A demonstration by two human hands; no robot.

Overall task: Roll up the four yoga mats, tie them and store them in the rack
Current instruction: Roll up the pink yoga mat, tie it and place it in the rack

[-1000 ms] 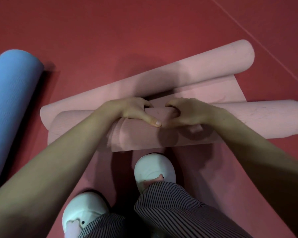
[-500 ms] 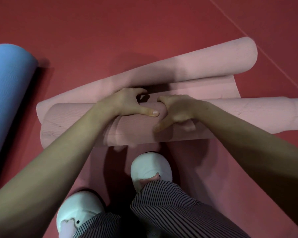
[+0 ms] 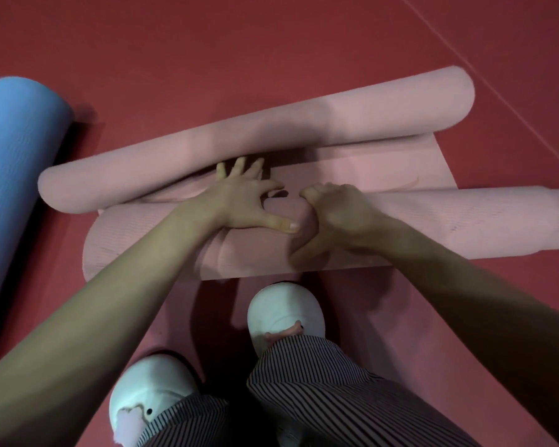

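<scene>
Pink yoga mat (image 3: pixel 149 246), partly rolled, lies crosswise on the red floor (image 3: pixel 207 43) just ahead of the person's feet. Half a second ago the left hand (image 3: pixel 242 201) curled over the roll; its fingers are now straight and spread, palm pressing on top. The right hand (image 3: pixel 339 214) remains clamped on the roll, fingers hooked over the far side, thumb on the near face. A second pink roll (image 3: pixel 336 121) lies just behind, and a blue mat (image 3: pixel 17 150) to the left.
</scene>
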